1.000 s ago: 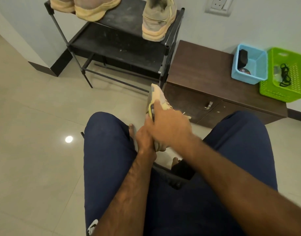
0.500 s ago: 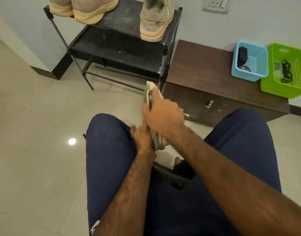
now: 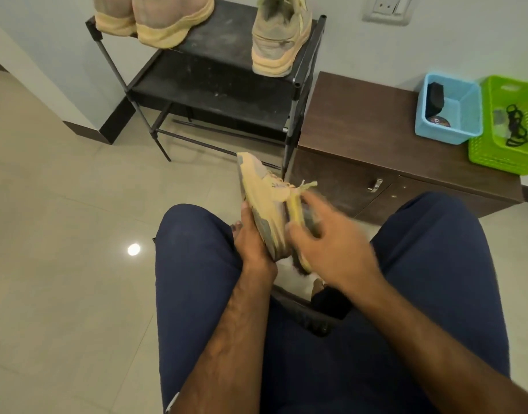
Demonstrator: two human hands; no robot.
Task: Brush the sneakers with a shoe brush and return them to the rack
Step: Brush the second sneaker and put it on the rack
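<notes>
Between my knees my left hand (image 3: 253,237) grips a beige-and-peach sneaker (image 3: 264,188) by its heel end, toe pointing up toward the rack. My right hand (image 3: 328,249) holds a yellow shoe brush (image 3: 300,212) against the sneaker's right side, blurred by motion; its bristles are mostly hidden. The black metal shoe rack (image 3: 226,88) stands ahead. On its top shelf sit a pair of beige sneakers (image 3: 167,22) at the left and a single matching sneaker (image 3: 282,40) at the right.
A low brown cabinet (image 3: 361,121) stands right of the rack, bearing a blue basket (image 3: 462,115) with a dark item and a green basket (image 3: 495,153) with black cord. My legs in navy trousers fill the foreground. Tiled floor lies to the left.
My right hand with the brush has swept from the sneaker's toe down toward its heel and right side, uncovering the toe. My left hand keeps its grip.
</notes>
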